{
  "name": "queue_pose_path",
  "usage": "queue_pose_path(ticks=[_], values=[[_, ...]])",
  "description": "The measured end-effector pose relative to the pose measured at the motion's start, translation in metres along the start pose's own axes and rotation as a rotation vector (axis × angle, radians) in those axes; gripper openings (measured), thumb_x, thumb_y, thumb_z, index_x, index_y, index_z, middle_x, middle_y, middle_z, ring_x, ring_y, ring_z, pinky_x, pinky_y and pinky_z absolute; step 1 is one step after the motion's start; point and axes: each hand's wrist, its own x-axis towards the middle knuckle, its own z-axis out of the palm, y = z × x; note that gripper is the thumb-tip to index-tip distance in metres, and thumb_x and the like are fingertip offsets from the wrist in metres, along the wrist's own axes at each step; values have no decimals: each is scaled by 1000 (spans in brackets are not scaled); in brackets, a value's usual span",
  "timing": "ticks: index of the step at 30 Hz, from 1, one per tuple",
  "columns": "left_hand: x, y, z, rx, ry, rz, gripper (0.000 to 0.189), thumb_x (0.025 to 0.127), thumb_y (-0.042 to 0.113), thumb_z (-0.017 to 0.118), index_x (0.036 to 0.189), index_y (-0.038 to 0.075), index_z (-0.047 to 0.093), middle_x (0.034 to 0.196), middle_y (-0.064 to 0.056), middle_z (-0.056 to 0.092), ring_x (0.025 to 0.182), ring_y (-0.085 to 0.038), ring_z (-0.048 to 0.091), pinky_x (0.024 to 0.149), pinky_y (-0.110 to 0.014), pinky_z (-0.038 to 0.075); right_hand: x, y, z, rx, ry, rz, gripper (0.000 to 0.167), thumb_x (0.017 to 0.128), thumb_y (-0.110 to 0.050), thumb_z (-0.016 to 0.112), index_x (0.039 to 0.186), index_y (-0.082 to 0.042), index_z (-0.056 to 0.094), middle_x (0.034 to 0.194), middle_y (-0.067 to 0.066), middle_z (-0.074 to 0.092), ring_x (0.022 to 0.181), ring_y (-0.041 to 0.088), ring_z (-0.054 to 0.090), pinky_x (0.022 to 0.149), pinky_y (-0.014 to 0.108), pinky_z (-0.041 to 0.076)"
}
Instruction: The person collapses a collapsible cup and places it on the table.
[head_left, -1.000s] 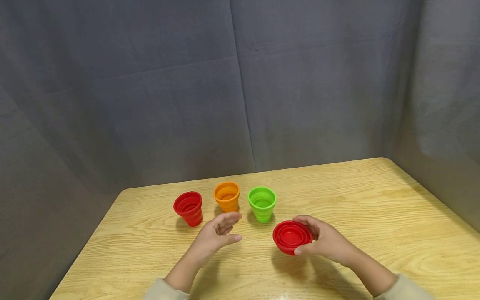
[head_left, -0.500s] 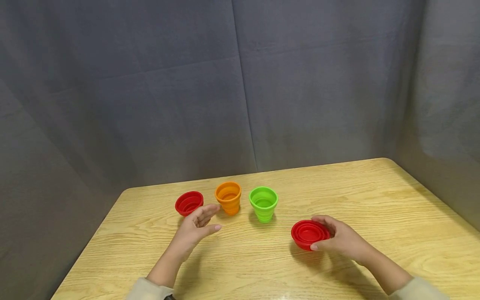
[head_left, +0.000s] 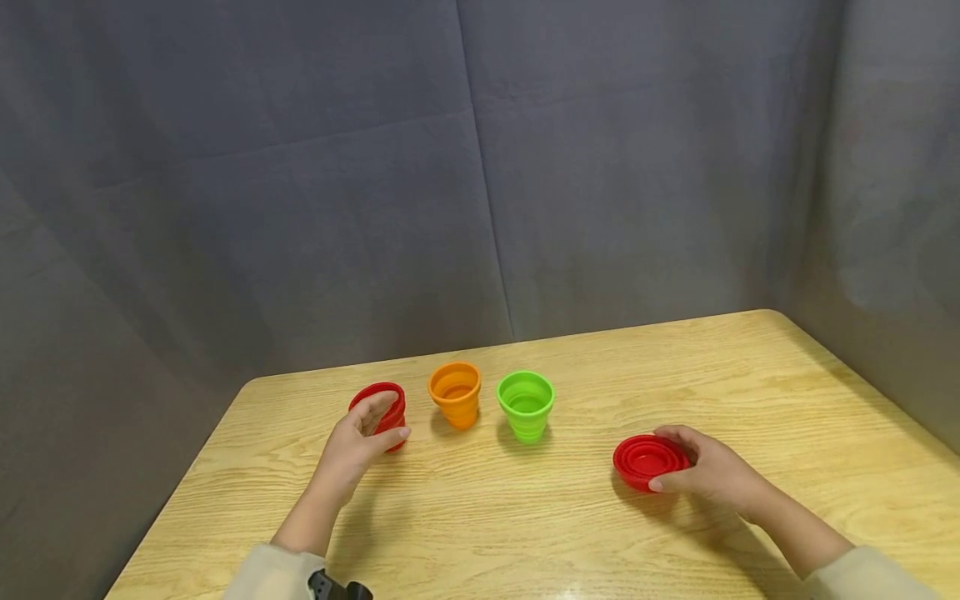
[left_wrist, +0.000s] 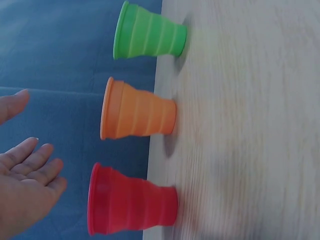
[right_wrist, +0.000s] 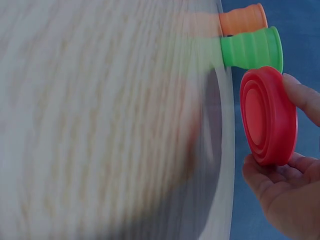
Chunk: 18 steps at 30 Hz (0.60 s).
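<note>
My right hand grips a collapsed red silicone cup by its rim, thumb on the near side and fingers on the far side. In the right wrist view this flattened cup is held over the table, apart from its shadow. At the left, my left hand reaches toward an expanded red cup, partly covering it in the head view. The left wrist view shows that red cup standing upright, with the left fingers spread apart from it and holding nothing.
An expanded orange cup and an expanded green cup stand in a row to the right of the left-hand red cup. All are on a wooden table. Grey curtain hangs behind and at the sides.
The right hand has carried the collapsed red cup to the right. My left hand has moved left from in front of the orange cup to the standing red cup.
</note>
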Motion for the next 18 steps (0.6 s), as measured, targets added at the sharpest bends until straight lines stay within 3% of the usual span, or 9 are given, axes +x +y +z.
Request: queue_pose_path(ticks=[9,18], values=[[10,-4,-13,1,68,-40,57,78,11,62,128,4,35,133,-12,34,123,-25,26,100,-38,23,1,5,-5,-12,-16,1,74,69,-22,72,123,11,34,115,22,47,103,31,45,84,39,39],[17,-12,-25,66,118,-87,59,80,11,60,131,3,31,136,-13,29,125,-26,21,101,-37,18,3,13,-6,-21,-56,17,77,67,-22,73,123,12,33,116,23,45,104,32,44,86,41,37]])
